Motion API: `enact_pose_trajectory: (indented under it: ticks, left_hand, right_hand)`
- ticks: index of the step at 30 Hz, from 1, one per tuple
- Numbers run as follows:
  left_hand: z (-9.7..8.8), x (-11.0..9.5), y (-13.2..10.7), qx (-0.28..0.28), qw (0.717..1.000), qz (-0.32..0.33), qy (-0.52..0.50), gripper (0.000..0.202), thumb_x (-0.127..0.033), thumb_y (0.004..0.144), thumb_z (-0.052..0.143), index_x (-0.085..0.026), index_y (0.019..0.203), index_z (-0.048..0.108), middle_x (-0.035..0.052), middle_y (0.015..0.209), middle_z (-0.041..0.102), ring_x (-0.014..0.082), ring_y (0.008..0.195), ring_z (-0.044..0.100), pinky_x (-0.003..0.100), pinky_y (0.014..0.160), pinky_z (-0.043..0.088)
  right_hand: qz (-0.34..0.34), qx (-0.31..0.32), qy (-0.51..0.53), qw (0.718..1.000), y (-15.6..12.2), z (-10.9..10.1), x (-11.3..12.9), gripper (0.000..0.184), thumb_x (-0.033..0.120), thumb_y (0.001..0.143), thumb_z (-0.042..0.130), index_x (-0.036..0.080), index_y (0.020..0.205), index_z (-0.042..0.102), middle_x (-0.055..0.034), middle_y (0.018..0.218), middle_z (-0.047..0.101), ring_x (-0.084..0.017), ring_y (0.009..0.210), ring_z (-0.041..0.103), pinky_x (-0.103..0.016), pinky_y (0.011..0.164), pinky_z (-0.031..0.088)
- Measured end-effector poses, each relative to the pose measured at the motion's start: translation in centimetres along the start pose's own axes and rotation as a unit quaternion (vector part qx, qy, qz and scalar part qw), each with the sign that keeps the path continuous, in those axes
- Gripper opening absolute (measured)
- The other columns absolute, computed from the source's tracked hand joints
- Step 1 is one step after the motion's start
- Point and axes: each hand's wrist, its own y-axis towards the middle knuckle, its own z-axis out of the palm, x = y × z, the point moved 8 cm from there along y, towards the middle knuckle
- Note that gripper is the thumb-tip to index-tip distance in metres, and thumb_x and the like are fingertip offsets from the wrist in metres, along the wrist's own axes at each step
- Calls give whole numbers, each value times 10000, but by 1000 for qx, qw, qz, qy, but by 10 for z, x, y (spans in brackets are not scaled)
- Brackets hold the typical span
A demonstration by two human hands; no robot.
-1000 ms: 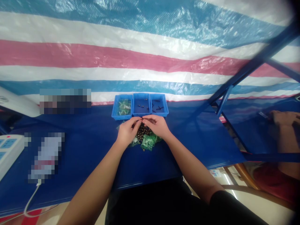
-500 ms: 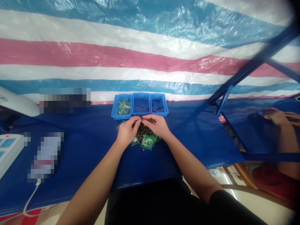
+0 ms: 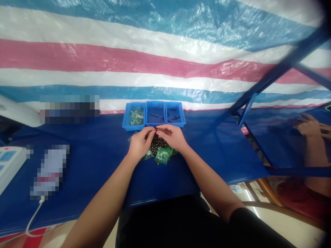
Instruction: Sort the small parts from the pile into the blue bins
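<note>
My left hand point(image 3: 139, 143) and my right hand point(image 3: 175, 138) meet fingertip to fingertip just in front of the blue bins. Both are closed in a pinch around a small metal part point(image 3: 156, 130), too tiny and half covered for its exact kind to show. Under the fingers lies a heap of small dark and brass-coloured metal pieces point(image 3: 155, 145). A green plastic packet point(image 3: 163, 155) rests at the near side of the heap, with more clear and green wrapping beside it.
Behind my hands stand three blue bins: the left bin point(image 3: 124, 122) holds small packets, the middle bin point(image 3: 155, 104) a few metal parts, the right bin point(image 3: 184, 115) dark pieces. A blurred phone-like object point(image 3: 50, 170) and white power strip point(image 3: 11, 168) lie left. Another person's hands point(image 3: 310, 125) are at right.
My fingertips have shifted slightly around the small part, which now shows less. The view has tipped a little. At the right, the other person's hand has risen slightly.
</note>
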Motion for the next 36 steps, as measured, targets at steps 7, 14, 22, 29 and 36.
enact_pose_trajectory:
  ticks: [7, 14, 22, 29, 36]
  left_hand:
    - [1, 0, 0, 10, 1000, -8, 6, 281, -405, 962, 486, -210, 1030, 677, 11, 804, 718, 125, 699, 663, 211, 667, 478]
    - [-2, -1, -1, -18, 1000, 3, -1, 284, -396, 931, 549, -220, 1119, 671, -25, 705, 646, 94, 615, 595, 196, 637, 462]
    - [0, 0, 0, -7, 1000, 6, 5, 293, -414, 942, 524, -210, 1050, 704, 15, 825, 722, 124, 691, 653, 219, 676, 490]
    - [2, 0, 0, 4, 1000, 2, 20, 298, -415, 949, 509, -207, 1050, 697, 21, 853, 739, 136, 714, 672, 219, 675, 489]
    - [2, 1, 0, 2, 1000, 9, 21, 289, -401, 938, 531, -208, 1056, 711, 35, 909, 752, 160, 768, 693, 243, 705, 506]
  right_hand:
    - [-10, -4, -26, 1000, 0, -1, 1, 276, 377, 804, 708, 204, 1017, 739, -52, 944, 761, -169, 798, 708, -314, 777, 583]
    - [-6, -16, -19, 1000, 1, -3, 1, 252, 358, 811, 704, 202, 1004, 742, -59, 949, 762, -184, 821, 717, -333, 799, 586]
    - [-3, -7, -25, 1000, 0, -2, 1, 290, 388, 799, 713, 202, 1019, 743, -53, 943, 764, -174, 809, 708, -317, 781, 583]
    - [-12, -13, -29, 999, 0, -2, 4, 278, 374, 788, 720, 207, 1010, 749, -49, 923, 762, -169, 780, 696, -310, 750, 576]
    - [-23, -12, -38, 999, -1, -1, 11, 261, 397, 793, 719, 210, 974, 742, -46, 902, 743, -155, 750, 667, -282, 672, 547]
